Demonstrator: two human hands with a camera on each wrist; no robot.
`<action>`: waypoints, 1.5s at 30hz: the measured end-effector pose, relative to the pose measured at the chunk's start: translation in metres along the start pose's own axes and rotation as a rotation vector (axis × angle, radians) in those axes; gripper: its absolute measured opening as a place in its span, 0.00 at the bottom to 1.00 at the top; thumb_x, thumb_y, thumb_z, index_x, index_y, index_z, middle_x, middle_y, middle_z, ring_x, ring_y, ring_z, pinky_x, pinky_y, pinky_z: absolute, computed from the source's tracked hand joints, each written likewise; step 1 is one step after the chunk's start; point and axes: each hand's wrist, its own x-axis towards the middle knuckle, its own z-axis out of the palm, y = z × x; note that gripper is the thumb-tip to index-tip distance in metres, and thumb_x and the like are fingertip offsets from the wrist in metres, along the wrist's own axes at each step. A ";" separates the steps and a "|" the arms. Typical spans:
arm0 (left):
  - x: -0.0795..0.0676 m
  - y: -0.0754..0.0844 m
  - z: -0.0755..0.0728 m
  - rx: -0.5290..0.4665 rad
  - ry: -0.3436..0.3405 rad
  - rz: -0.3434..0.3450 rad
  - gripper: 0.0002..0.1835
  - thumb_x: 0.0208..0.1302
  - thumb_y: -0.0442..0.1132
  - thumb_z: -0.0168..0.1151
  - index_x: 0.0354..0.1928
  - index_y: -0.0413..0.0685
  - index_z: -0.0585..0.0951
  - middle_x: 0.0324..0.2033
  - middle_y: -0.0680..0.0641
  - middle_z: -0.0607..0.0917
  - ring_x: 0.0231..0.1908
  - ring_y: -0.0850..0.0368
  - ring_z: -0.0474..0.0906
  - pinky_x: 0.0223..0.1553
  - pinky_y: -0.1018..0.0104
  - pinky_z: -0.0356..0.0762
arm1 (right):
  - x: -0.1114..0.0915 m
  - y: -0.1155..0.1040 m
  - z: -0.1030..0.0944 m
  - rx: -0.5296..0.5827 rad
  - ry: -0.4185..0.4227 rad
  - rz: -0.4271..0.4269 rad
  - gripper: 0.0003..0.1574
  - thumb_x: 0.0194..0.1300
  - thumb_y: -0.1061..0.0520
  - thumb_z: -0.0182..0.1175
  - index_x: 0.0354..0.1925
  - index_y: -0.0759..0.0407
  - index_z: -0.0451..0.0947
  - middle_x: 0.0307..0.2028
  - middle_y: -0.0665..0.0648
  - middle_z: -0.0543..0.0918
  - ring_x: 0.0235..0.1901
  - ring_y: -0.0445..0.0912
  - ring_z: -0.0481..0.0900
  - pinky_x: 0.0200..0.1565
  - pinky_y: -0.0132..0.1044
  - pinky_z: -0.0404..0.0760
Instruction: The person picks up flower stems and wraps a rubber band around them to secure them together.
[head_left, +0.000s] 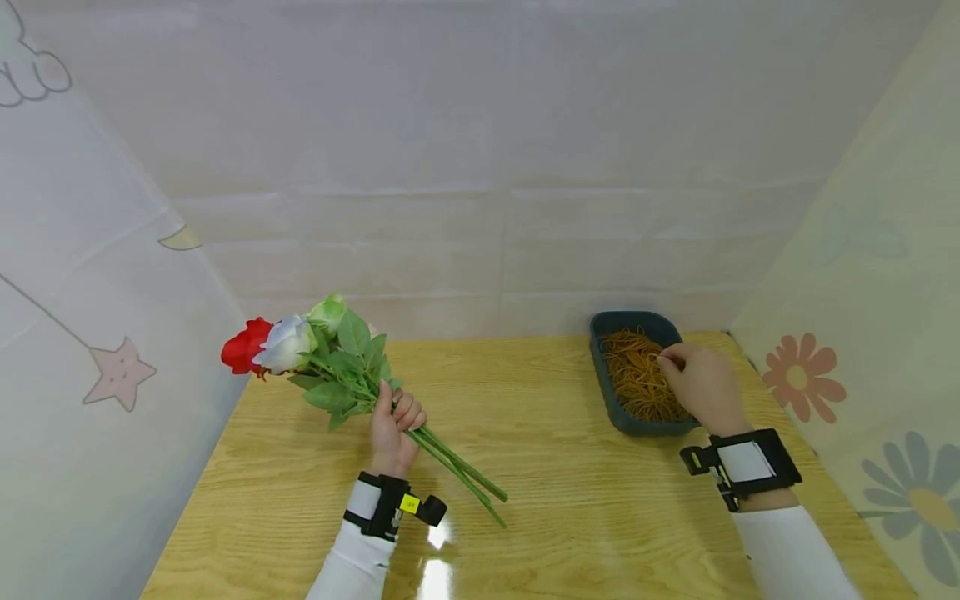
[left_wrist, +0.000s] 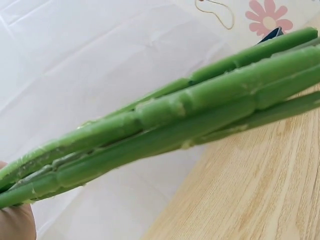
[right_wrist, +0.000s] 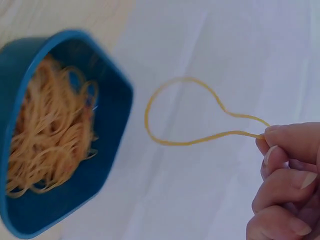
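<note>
My left hand (head_left: 396,425) grips a bunch of artificial roses by their green stems (head_left: 457,467), held over the left half of the table. The bunch has a red rose (head_left: 243,347), a white-blue rose (head_left: 287,343) and a green-white rose (head_left: 328,313), with leaves (head_left: 348,367) below the heads. Up close in the left wrist view, the stems (left_wrist: 195,100) lie bundled together. Above the right side of a dark blue basket (head_left: 637,427), my right hand (head_left: 701,383) pinches one yellow rubber band (right_wrist: 170,143) between thumb and forefinger, its loop hanging free.
A heap of rubber bands (right_wrist: 50,130) fills the basket, which stands at the table's back right. The wooden table (head_left: 540,517) meets a pale cloth wall (head_left: 480,250) behind, and printed cloth sides rise at left and right.
</note>
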 end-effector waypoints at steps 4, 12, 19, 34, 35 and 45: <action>-0.001 0.000 -0.001 0.017 0.007 0.000 0.21 0.73 0.52 0.29 0.25 0.49 0.62 0.15 0.53 0.43 0.15 0.61 0.36 0.23 0.71 0.36 | -0.013 -0.023 -0.002 0.033 0.031 -0.093 0.04 0.59 0.65 0.61 0.31 0.66 0.81 0.19 0.55 0.79 0.14 0.35 0.60 0.20 0.30 0.60; 0.001 0.001 0.000 0.058 0.023 -0.004 0.20 0.73 0.53 0.28 0.26 0.50 0.60 0.15 0.53 0.43 0.16 0.61 0.36 0.23 0.71 0.36 | -0.044 -0.055 0.009 0.192 0.026 -0.284 0.05 0.56 0.66 0.63 0.29 0.57 0.79 0.26 0.48 0.77 0.21 0.30 0.62 0.23 0.27 0.64; 0.004 0.000 0.005 0.111 0.071 0.015 0.21 0.72 0.53 0.27 0.26 0.50 0.60 0.14 0.52 0.44 0.16 0.60 0.36 0.23 0.71 0.39 | -0.062 -0.072 0.034 0.341 -0.126 -0.407 0.14 0.53 0.70 0.63 0.28 0.51 0.77 0.25 0.44 0.75 0.23 0.28 0.63 0.25 0.24 0.66; 0.010 -0.008 0.013 0.090 0.080 0.012 0.20 0.71 0.55 0.31 0.25 0.51 0.60 0.15 0.53 0.44 0.16 0.60 0.37 0.24 0.72 0.40 | -0.072 -0.101 0.060 0.484 -0.292 -0.522 0.11 0.58 0.66 0.60 0.31 0.49 0.76 0.27 0.46 0.77 0.25 0.30 0.65 0.29 0.24 0.70; 0.010 -0.009 0.013 0.091 0.080 0.010 0.20 0.71 0.55 0.31 0.25 0.51 0.60 0.15 0.53 0.44 0.16 0.60 0.37 0.24 0.72 0.40 | -0.072 -0.103 0.060 0.483 -0.293 -0.532 0.10 0.58 0.66 0.60 0.31 0.49 0.77 0.27 0.46 0.78 0.25 0.30 0.66 0.28 0.24 0.70; 0.008 -0.009 0.014 0.048 0.041 -0.009 0.21 0.71 0.54 0.29 0.25 0.50 0.61 0.15 0.53 0.45 0.16 0.61 0.37 0.23 0.72 0.40 | -0.066 -0.120 0.066 0.466 -0.280 -0.534 0.08 0.61 0.64 0.59 0.32 0.49 0.76 0.27 0.45 0.76 0.24 0.29 0.64 0.28 0.23 0.68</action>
